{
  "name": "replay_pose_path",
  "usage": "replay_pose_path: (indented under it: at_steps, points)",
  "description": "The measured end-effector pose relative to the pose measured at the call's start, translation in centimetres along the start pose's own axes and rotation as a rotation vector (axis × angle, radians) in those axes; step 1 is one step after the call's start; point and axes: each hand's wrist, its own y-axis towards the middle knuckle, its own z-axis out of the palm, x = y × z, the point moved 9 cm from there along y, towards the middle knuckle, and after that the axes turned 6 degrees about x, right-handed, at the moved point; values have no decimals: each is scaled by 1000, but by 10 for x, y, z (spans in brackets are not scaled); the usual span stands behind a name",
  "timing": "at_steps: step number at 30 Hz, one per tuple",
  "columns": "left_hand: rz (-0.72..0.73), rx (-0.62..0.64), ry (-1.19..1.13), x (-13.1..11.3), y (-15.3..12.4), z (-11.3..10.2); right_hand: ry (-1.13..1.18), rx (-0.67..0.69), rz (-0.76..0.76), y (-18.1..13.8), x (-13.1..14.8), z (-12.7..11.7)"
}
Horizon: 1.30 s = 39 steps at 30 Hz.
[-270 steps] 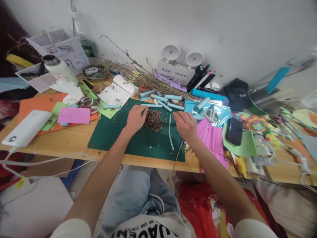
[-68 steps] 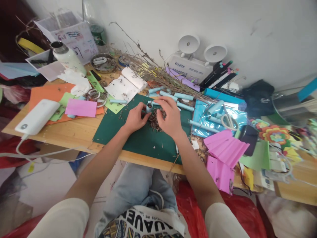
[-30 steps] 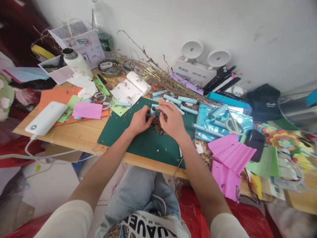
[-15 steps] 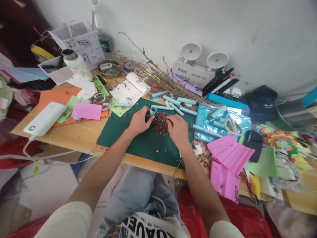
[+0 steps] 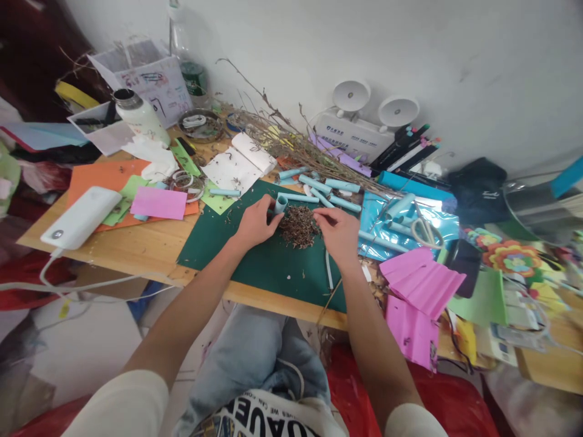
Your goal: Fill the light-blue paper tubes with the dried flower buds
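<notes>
My left hand [image 5: 255,223] steadies a short light-blue paper tube [image 5: 281,204] standing upright on the dark green mat [image 5: 259,273], thumb and fingers around it. Just right of the tube lies a heap of brown dried plant bits [image 5: 299,228]. At the heap's right edge my right hand [image 5: 337,233] has its thumb and fingertips pinched together; whatever they hold is too small to make out. Behind the heap, several more light-blue paper tubes [image 5: 343,185] lie on their sides. A thin pale strip [image 5: 328,270] rests on the mat below my right hand.
Dry twigs [image 5: 291,136] stretch along the back, before a white emergency light [image 5: 348,133]. To the right are scissors [image 5: 427,233] on a blue plastic packet [image 5: 373,212] and pink paper [image 5: 421,276]. A white power bank [image 5: 82,217] and a bottle [image 5: 141,118] stand left.
My right hand has drawn back to the right, from over the heap to its edge, fingers still pinched. My left hand and the upright tube have stayed in place.
</notes>
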Motion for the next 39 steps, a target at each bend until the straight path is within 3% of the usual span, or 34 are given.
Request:
replay_pose_path:
  at_steps: [9,16,23,28,35,39]
  points:
    - [4,3,8,0,0,1,-46,-112,-184,2,44,-19]
    - [38,-14,-14,-3,-1,-1,-11,20,-340,18,94,6]
    - [56,-8,-20,-4,-1,-1,-176,145,-402,29,99,32]
    - [68,-5,-25,-5,-1,0,-162,204,-474,27,100,42]
    - [63,-2,-37,-5,-1,0,14,104,-385,26,88,26]
    - [70,-6,-34,-6,-1,0,-75,116,-395,22,83,34]
